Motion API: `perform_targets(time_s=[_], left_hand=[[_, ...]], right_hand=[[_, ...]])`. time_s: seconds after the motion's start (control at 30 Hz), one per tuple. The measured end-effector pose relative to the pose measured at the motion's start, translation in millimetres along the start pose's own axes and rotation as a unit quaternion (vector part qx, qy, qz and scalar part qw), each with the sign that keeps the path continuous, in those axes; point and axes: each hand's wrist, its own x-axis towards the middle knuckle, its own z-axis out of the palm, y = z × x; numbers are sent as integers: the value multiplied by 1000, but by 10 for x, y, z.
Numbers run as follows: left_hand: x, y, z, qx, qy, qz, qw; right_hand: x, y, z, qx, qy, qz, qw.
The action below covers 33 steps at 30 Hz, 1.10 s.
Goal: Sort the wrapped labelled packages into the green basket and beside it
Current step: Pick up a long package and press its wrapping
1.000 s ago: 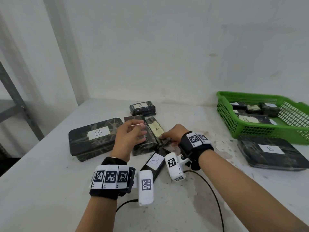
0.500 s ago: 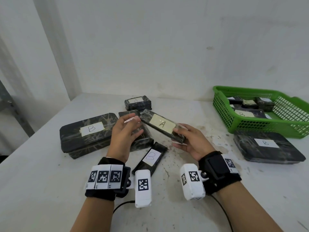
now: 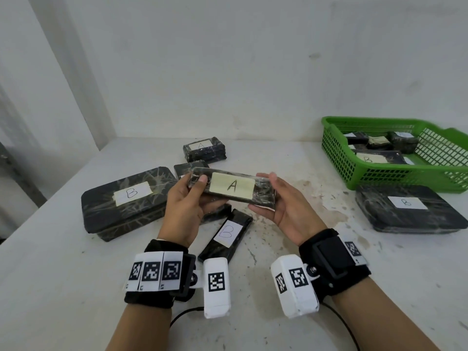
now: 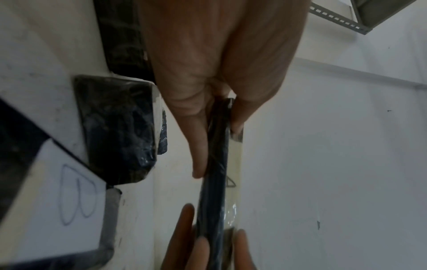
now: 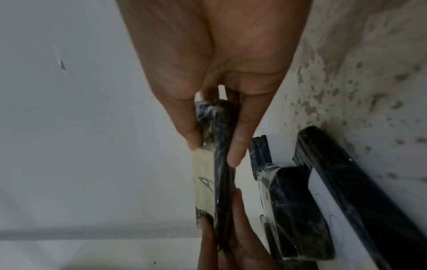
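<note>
Both hands hold a flat black wrapped package with a yellow label "A" level above the table. My left hand pinches its left end, thumb on top. My right hand pinches the right end. The wrist views show the same package edge-on between thumb and fingers. The green basket stands at the right and holds several wrapped packages. A large "B" package lies in front of the basket.
On the table lie a big "B" box at the left, a slim "B" package below the hands, a small "A" package at the back, and another dark package behind the held one. White walls close the back and left.
The "A" package was picked off the table by the right hand, raised, and turned level. The left hand left the package on the table and took the left end.
</note>
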Motion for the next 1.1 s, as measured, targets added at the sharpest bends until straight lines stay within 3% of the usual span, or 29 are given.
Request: perform_targets(time_s=[0.17,0.3,0.4,0.53,0.77,0.97,1.1], left_hand=[[-10,34,-11,-24,0,-10,1000],[-22,92,-20,-32,-30,-81,996],[-26,60,-17,6,-17,-55,998],[-47,28,10,51,-22,-10,998],[-87,67,85,2,-42,-70,997],[-99,12,121,37,20,-25,999],[-119,51,125,20,-6,-59,998]], right_hand=[[9,125,16,-17,43,-58,997],[-19,112,15,-83,58,-99,990],[-48,69,61,-91,49,-93,990],[-83,43,149,-39,13,-3,999],[-87,35,100,-72,33,-106,991],[-103,21,168,-70,42,-53,995],[-127,52,167,-109,53,-118,986]])
